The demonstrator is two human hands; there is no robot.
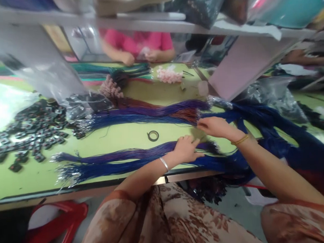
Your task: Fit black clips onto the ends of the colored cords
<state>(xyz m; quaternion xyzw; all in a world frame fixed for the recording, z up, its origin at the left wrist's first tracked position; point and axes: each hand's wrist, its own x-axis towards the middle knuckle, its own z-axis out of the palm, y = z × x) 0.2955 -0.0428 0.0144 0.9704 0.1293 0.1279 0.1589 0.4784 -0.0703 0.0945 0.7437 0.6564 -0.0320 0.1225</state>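
Note:
My left hand (186, 149) lies across the near bundle of purple cords (142, 152), palm down with its fingers spread. Just beyond it, my right hand (214, 127) has thumb and fingers pinched together at the ends of the far bundles; what is between the fingertips is too small to make out. The far bundles are purple cords (161, 109), blue cords (127, 120) and brown cords (187, 115). A near bundle of blue cords (107, 170) runs along the table edge beside my left forearm. A small black ring-shaped roll (153, 136) lies between the near and far bundles.
Many small black parts (33, 127) are heaped at left. Loose blue cords (275, 131) spread over the right side. A shelf (147, 22) crosses above the green table (136, 137). Opposite sits a person in pink (137, 43), near pale pink pieces (169, 74).

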